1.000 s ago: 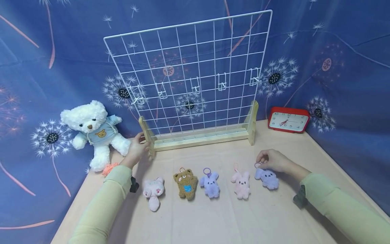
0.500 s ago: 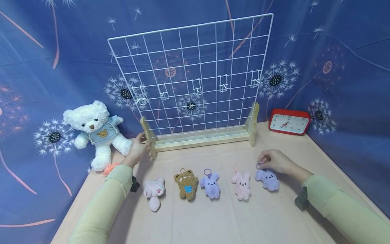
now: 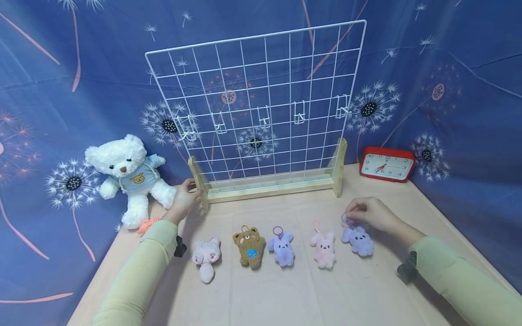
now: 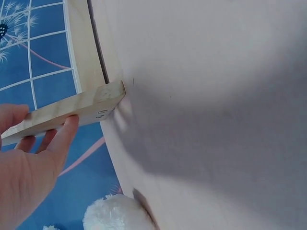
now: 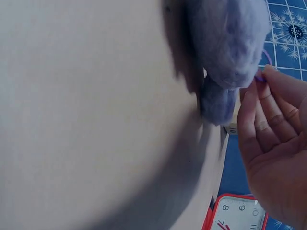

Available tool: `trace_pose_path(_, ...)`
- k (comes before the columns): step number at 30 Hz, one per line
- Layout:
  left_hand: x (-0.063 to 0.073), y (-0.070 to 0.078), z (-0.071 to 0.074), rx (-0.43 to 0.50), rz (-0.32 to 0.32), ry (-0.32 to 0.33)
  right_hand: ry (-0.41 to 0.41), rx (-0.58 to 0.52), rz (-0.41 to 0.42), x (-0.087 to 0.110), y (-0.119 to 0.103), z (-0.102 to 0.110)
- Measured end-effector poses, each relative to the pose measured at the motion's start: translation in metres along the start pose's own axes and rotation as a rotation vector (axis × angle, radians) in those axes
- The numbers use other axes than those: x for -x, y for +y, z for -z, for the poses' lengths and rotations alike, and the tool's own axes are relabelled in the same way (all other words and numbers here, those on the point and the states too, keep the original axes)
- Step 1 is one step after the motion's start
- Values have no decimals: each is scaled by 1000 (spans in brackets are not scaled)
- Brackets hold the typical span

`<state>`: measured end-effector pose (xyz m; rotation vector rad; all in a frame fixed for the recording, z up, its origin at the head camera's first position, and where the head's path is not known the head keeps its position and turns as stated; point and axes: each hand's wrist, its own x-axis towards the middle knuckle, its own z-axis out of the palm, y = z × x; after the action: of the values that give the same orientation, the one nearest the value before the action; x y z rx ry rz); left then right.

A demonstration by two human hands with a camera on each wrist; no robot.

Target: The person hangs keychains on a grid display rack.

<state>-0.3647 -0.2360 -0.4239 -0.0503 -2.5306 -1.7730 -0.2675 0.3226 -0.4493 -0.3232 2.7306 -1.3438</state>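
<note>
Right hand [image 3: 373, 213] slightly shifted, I pinch the lilac plush [image 3: 360, 241] by its purple ring [image 5: 260, 77]. My left hand [image 3: 185, 200] grips the wooden upright [image 4: 88, 103].

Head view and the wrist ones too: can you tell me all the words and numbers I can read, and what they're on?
"10 11 12 1 2 3 4 5 8 9": on the red clock, in the head view.
"7": on the same clock, in the right wrist view; "6" is hard to make out.
Left wooden foot: dark marks, too blurred to read.
Right wooden foot: tiny marks, too small to read.
</note>
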Motion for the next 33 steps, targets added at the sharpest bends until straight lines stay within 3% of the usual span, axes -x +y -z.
trace_pose_path(14, -4, -2, 1, -24, -8, -8, 107, -45, 74, 1, -12, 9)
trace_pose_path(27, 2, -2, 4, -2, -11, -20, 200, -99, 152, -8, -25, 9)
trace_pose_path(29, 6, 7, 4, 10, -1, -30, 226, -112, 176, -9, -27, 10)
trace_pose_path(33, 4, 7, 3, 20, -1, -38, 243, -162, 207, -11, -29, 12)
